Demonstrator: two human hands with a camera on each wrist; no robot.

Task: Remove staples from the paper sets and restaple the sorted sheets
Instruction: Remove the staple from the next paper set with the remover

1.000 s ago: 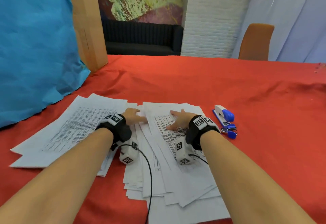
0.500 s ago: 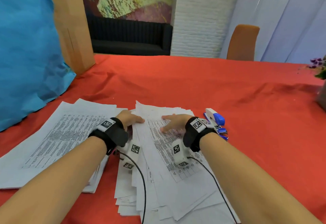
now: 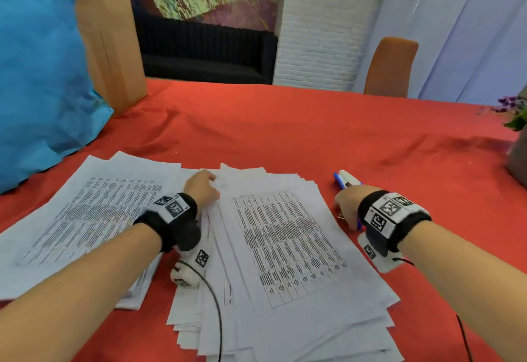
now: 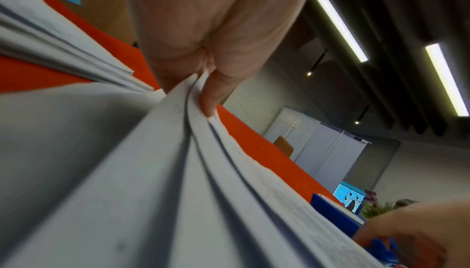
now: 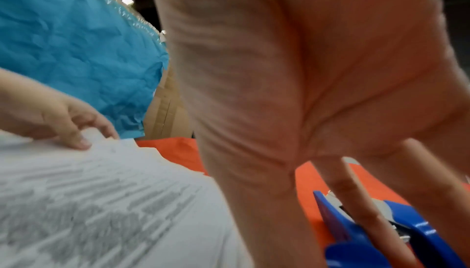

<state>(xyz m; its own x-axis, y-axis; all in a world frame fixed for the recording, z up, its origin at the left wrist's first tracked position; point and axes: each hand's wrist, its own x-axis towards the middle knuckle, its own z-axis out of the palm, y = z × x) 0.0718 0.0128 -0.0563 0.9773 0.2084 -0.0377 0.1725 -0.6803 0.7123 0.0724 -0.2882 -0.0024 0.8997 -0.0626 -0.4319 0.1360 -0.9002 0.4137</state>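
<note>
A fanned stack of printed sheets [image 3: 285, 247] lies in front of me on the red tablecloth [image 3: 285, 133]. My left hand [image 3: 209, 179] holds its far left corner. In the left wrist view the thumb [image 4: 211, 99] lies on the lifted sheet edges [image 4: 178, 131], which run up into the hand. My right hand [image 3: 342, 204] is just off the stack's right edge, over the blue and white stapler [image 3: 346, 179] and the blue staple remover [image 3: 358, 223]. In the right wrist view its fingers [image 5: 356, 198] reach down fairly straight onto the blue tools [image 5: 351, 232]. No closed grip shows.
A second spread of printed sheets [image 3: 94, 213] lies to the left. Behind it stand crumpled blue paper [image 3: 37, 62] and a cardboard box [image 3: 108, 33]. A plant pot [image 3: 517, 162] sits at the right edge, and an orange chair [image 3: 390, 68] stands beyond the table.
My right hand has left the top sheet and moved right onto the stapler and staple remover. My left hand stays at the stack's far left corner. The head has turned slightly right.
</note>
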